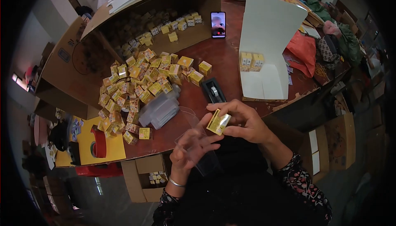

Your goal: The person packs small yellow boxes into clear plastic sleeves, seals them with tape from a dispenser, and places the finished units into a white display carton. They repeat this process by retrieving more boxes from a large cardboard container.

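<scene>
My right hand (247,123) pinches a small yellow box (219,122) between thumb and fingers, in front of my body. Close to its lower left, my left hand (192,148) is turned palm up with curled fingers, holding a clear plastic sleeve (209,163). The sleeve is see-through, so its outline is hard to follow. Fingertips of my left hand come near the yellow box. On the table ahead lies a stack of clear plastic sleeves (160,110), beside a heap of similar small yellow boxes (154,75).
A black tape dispenser (213,91) sits beyond my hands. To the right, an open white carton (268,32) holds several boxes. A large cardboard box (202,30) lies open behind the heap; a phone (218,25) stands beside it. Below the table edge is another cardboard box (133,180).
</scene>
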The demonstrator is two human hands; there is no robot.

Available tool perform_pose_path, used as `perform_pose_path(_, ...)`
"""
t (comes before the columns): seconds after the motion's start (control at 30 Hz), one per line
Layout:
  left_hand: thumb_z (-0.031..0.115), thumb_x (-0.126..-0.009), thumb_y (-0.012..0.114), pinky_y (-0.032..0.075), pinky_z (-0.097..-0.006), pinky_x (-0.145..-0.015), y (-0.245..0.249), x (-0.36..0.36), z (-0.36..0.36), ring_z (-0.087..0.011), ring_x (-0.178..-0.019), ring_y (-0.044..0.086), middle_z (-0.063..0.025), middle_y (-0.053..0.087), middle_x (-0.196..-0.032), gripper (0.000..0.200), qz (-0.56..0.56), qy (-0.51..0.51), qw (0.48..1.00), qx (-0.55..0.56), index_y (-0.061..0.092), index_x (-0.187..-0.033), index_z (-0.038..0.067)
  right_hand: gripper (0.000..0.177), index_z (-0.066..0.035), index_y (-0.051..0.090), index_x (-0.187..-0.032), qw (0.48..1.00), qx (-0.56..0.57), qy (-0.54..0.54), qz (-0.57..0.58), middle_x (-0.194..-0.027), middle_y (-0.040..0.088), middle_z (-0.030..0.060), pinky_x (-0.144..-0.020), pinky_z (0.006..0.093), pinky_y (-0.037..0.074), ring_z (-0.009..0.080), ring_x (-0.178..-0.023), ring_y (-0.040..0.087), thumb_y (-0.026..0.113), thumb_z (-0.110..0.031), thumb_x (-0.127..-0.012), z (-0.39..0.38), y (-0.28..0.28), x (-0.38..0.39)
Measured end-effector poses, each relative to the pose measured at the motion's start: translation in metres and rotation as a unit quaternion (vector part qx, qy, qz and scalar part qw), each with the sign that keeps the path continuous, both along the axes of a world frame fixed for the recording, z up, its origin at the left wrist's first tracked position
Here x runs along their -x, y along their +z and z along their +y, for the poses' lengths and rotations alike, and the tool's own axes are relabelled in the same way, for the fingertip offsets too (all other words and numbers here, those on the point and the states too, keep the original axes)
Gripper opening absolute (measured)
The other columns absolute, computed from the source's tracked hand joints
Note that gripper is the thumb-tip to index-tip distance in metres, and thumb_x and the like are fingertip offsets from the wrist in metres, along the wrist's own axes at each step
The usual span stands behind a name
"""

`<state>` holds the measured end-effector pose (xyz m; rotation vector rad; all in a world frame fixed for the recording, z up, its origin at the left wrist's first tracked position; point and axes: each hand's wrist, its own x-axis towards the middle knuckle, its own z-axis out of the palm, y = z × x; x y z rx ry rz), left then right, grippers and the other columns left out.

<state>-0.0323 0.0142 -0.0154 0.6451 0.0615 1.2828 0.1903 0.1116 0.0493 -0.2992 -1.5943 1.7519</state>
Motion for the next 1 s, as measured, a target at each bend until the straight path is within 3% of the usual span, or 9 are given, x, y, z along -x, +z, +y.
perform_pose_path(0.2,0.040,-0.084,0.081,0.046,-0.0580,-0.111,0.001,-0.003,0.002,-0.0534,-0.143,0.040,-0.0159,0.017,-0.171,0.071,0.067,0.057,0.996,-0.020,0.057,-0.139,0.004,0.050,-0.002,0.051,-0.133,0.991,0.017,-0.129,0.032,-0.143,0.057,0.0203,-0.102,0.0360,0.055,0.0214,-0.127,0.061,0.078,-0.005,-0.090,-0.010,-0.019,0.022)
perform_pose_path(0.3,0.038,-0.084,0.081,0.049,-0.0560,-0.108,0.003,-0.001,0.000,-0.0526,-0.140,0.045,-0.0170,0.024,-0.168,0.070,0.094,0.084,0.992,-0.013,0.057,-0.139,0.002,0.048,0.001,0.055,-0.135,0.988,0.134,-0.073,-0.010,-0.139,0.059,0.0159,-0.098,0.0327,0.056,0.0193,-0.123,0.063,0.076,-0.002,-0.091,-0.009,-0.019,0.014)
perform_pose_path(0.43,0.031,-0.083,0.082,0.051,-0.0538,-0.106,0.013,0.005,-0.005,-0.0497,-0.134,0.054,-0.0194,0.038,-0.158,0.069,0.229,0.158,0.960,0.003,0.056,-0.138,-0.003,0.047,0.002,0.059,-0.139,0.984,-0.021,-0.174,0.027,-0.142,0.054,0.0096,-0.104,0.0354,0.054,0.0221,-0.126,0.060,0.068,0.008,-0.093,-0.005,-0.013,0.000)
perform_pose_path(0.47,0.013,-0.087,0.078,0.052,-0.0466,-0.106,0.014,0.008,-0.002,-0.0385,-0.133,0.058,-0.0163,0.045,-0.149,0.062,0.262,0.189,0.945,-0.049,0.053,-0.142,-0.004,0.050,0.003,0.056,-0.141,0.975,-0.070,-0.205,0.043,-0.141,0.054,0.0101,-0.105,0.0358,0.054,0.0226,-0.126,0.060,0.068,0.009,-0.092,0.005,-0.004,-0.009)
perform_pose_path(0.5,0.009,-0.087,0.077,0.053,-0.0447,-0.106,0.013,0.009,-0.004,-0.0369,-0.132,0.059,-0.0154,0.047,-0.146,0.062,0.301,0.199,0.932,-0.033,0.053,-0.142,-0.005,0.054,0.003,0.054,-0.143,0.963,-0.119,-0.236,0.060,-0.140,0.054,0.0106,-0.106,0.0362,0.053,0.0231,-0.127,0.060,0.068,0.010,-0.091,0.009,0.009,-0.016)
perform_pose_path(0.53,0.005,-0.087,0.077,0.053,-0.0429,-0.106,0.012,0.009,-0.005,-0.0354,-0.132,0.059,-0.0146,0.050,-0.142,0.061,0.339,0.206,0.918,-0.018,0.053,-0.142,-0.005,0.060,0.003,0.050,-0.143,0.965,-0.063,-0.249,0.059,-0.139,0.054,0.0122,-0.108,0.0379,0.052,0.0238,-0.128,0.059,0.074,0.008,-0.088,-0.001,0.025,-0.013)
perform_pose_path(0.67,-0.008,-0.085,0.075,0.052,-0.0366,-0.105,0.018,0.000,-0.006,-0.0304,-0.130,0.061,-0.0116,0.056,-0.133,0.063,0.390,0.232,0.891,-0.023,0.052,-0.143,-0.006,0.056,-0.002,0.058,-0.128,0.935,-0.248,-0.250,-0.048,-0.132,0.062,0.0152,-0.101,0.0378,0.055,0.0266,-0.119,0.066,0.086,0.000,-0.078,-0.006,0.042,-0.005)
perform_pose_path(0.73,-0.008,-0.084,0.076,0.051,-0.0354,-0.106,0.021,-0.005,-0.006,-0.0290,-0.130,0.061,-0.0118,0.056,-0.133,0.065,0.392,0.256,0.883,-0.034,0.051,-0.144,-0.005,0.055,-0.004,0.062,-0.125,0.871,-0.393,-0.261,-0.136,-0.128,0.064,0.0157,-0.097,0.0366,0.057,0.0285,-0.116,0.068,0.087,-0.002,-0.076,-0.005,0.050,-0.005)
perform_pose_path(1.0,-0.008,-0.084,0.077,0.047,-0.0334,-0.109,0.025,-0.014,-0.014,-0.0222,-0.130,0.056,-0.0120,0.054,-0.136,0.070,0.412,0.330,0.847,-0.054,0.048,-0.148,-0.002,0.044,-0.003,0.067,-0.121,0.837,-0.473,-0.143,-0.233,-0.127,0.068,0.0141,-0.093,0.0396,0.058,0.0333,-0.113,0.067,0.083,-0.009,-0.081,0.001,0.057,-0.002)
